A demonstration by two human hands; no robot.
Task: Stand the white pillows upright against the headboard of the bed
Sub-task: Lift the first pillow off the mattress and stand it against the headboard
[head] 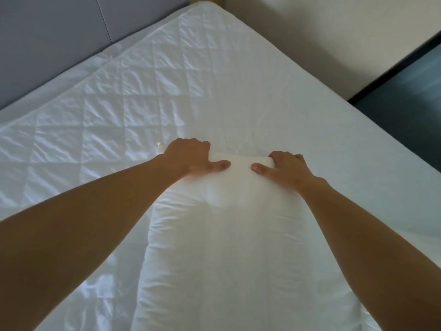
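Note:
A white pillow [229, 247] lies lengthwise on the quilted white mattress [119, 111], its near end running out of the bottom of the frame. My left hand [191, 158] grips the far end of the pillow at its left corner, fingers curled over the edge and thumb on top. My right hand [284, 167] grips the same end at the right corner in the same way. The grey padded headboard [52, 32] stands along the upper left, well away from the pillow. No second pillow is in view.
A cream wall [322, 39] runs along the far right side of the bed. A dark floor or low dark surface [405, 96] lies beyond the mattress's right edge. The mattress corner sits at the top centre.

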